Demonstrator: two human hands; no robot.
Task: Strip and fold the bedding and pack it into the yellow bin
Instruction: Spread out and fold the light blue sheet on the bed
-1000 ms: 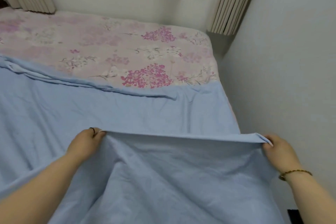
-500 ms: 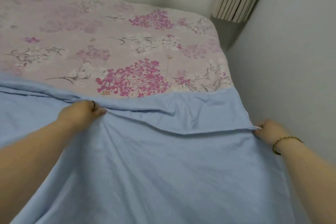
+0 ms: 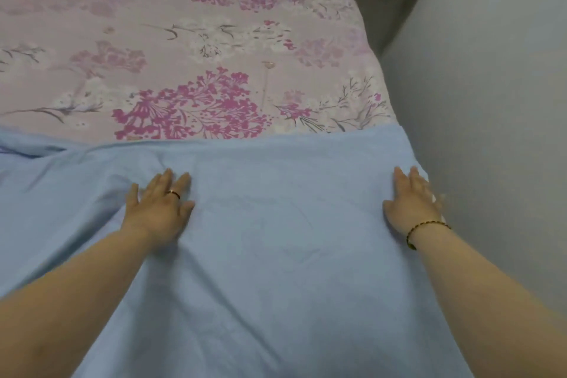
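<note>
The blue sheet lies doubled over the near part of the bed, its far edge running straight across the floral mattress cover and its right edge along the bed's side by the wall. The left hand and right hand both lie flat on it, fingers straight, pinching nothing. It looks thin, light and limp, apt to slump and crease; I'd pinch it at the far corners.
</note>
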